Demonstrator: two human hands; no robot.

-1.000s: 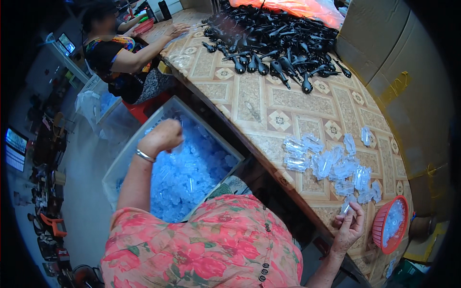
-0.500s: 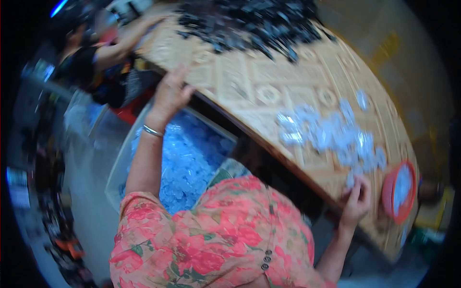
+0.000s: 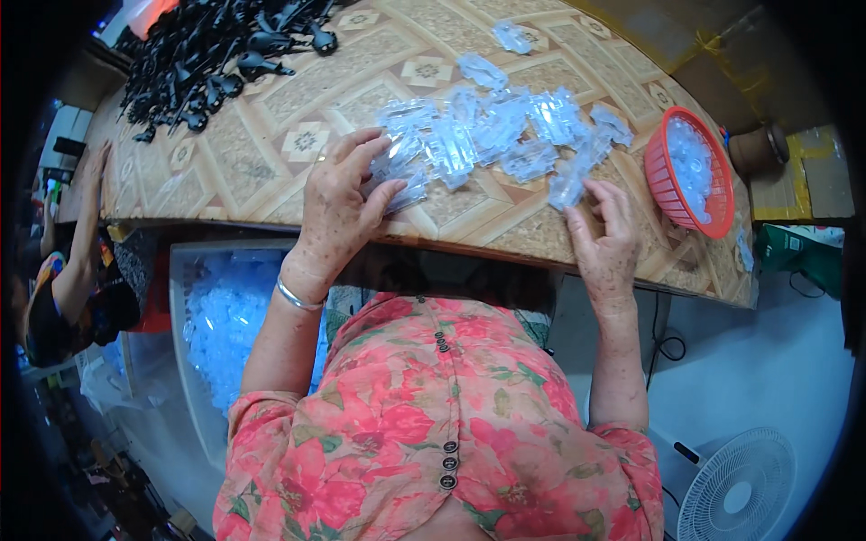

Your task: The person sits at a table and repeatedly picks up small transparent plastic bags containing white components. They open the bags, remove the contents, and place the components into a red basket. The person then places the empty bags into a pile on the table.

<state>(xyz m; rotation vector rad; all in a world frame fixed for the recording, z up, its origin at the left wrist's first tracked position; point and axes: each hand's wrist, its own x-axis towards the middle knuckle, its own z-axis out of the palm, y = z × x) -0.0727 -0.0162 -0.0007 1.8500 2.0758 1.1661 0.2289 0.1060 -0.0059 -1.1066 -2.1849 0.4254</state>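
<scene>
A loose heap of small clear plastic pieces [image 3: 492, 131] lies on the patterned table [image 3: 433, 225] in front of me. My left hand [image 3: 338, 203] is at the heap's left end, fingers curved and apart, its thumb and fingertips by the nearest pieces and nothing in its grasp. On the right, my right hand [image 3: 609, 239] has thumb and index finger at the near end of one clear plastic piece [image 3: 568, 185], seemingly holding it lightly. Just right of that hand stands a red plastic basket [image 3: 657, 171], tilted, with more clear pieces inside.
Black plastic parts [image 3: 216, 59] are piled at the far left of the table. Below the edge, a white bin [image 3: 185, 361] holds many clear pieces. A person's arm [image 3: 86, 216] reaches in at left. A white fan [image 3: 740, 491] stands lower right, cardboard boxes [image 3: 767, 54] beyond.
My view has turned toward the right side of the table. My left hand has come from over the bin to the heap; my right hand has moved from near the basket to the heap's near side.
</scene>
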